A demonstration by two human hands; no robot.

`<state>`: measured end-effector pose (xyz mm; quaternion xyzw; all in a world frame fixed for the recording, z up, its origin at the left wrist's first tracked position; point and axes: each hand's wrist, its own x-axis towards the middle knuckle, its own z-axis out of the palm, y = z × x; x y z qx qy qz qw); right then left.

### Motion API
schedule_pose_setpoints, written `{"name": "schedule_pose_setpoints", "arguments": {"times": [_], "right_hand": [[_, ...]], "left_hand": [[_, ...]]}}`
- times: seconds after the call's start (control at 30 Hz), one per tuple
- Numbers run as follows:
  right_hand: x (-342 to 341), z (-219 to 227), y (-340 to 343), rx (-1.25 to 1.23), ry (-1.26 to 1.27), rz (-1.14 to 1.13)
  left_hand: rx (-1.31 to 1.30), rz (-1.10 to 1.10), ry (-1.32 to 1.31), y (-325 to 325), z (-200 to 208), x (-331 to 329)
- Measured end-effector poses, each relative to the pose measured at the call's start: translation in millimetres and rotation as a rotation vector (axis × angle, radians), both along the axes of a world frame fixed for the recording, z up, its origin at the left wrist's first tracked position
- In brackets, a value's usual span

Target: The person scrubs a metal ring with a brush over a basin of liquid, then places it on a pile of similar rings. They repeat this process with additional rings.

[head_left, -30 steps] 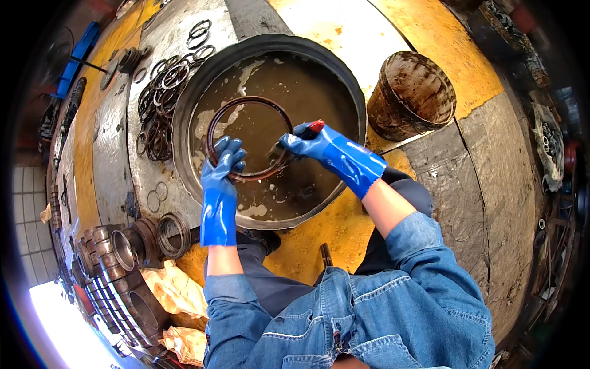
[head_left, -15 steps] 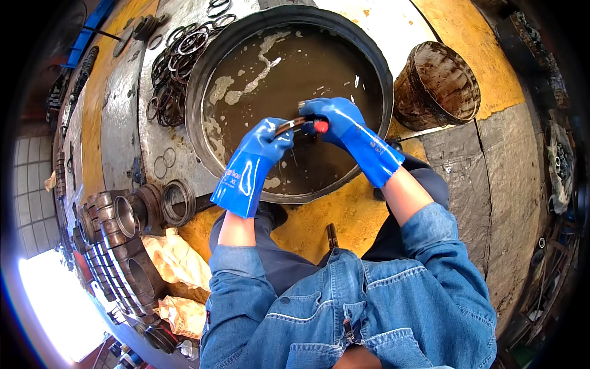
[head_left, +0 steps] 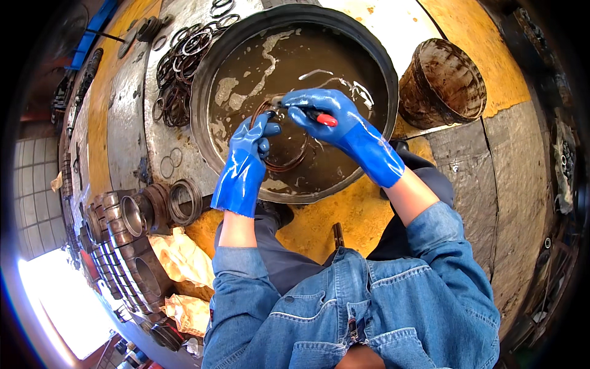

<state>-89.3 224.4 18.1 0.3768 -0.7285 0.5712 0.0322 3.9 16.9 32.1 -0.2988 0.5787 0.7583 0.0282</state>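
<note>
Both my hands wear long blue rubber gloves and are over a wide round basin (head_left: pixel 200 132) of murky brown liquid. In my left hand (head_left: pixel 253 136) is a thin reddish-brown ring (head_left: pixel 287 166), its fingers closed on the ring's left side. The ring is tilted over the liquid. My right hand (head_left: pixel 326 111) grips a tool with a black and red handle (head_left: pixel 327 120). Its greyish tip meets the far side of the ring near my left fingertips. Whether that tip is a brush or a scraper I cannot make out.
A pile of dark rings (head_left: pixel 178 77) lies left of the basin, with two thin rings (head_left: pixel 171 161) nearer me. Metal cylinders (head_left: pixel 136 214) stand at lower left beside crumpled brown paper (head_left: pixel 181 255). A grimy bucket (head_left: pixel 445 86) is on the right.
The ring has turned from edge-on to show its round opening, hanging over the liquid. My right hand has shifted slightly left with the tool, and my left hand has moved slightly down.
</note>
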Motion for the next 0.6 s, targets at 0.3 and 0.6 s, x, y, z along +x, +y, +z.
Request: {"name": "schedule_pose_setpoints", "arguments": {"times": [0.3,0.6], "right_hand": [[-19,-37,11,0.301,-0.731,-0.206],[35,-43,-2,0.313,-1.078,-0.126]], "left_hand": [[0.137,0.041,0.105,-12,-1,-1],[0.051,0.083,0.126,-7,-8,-1]]}}
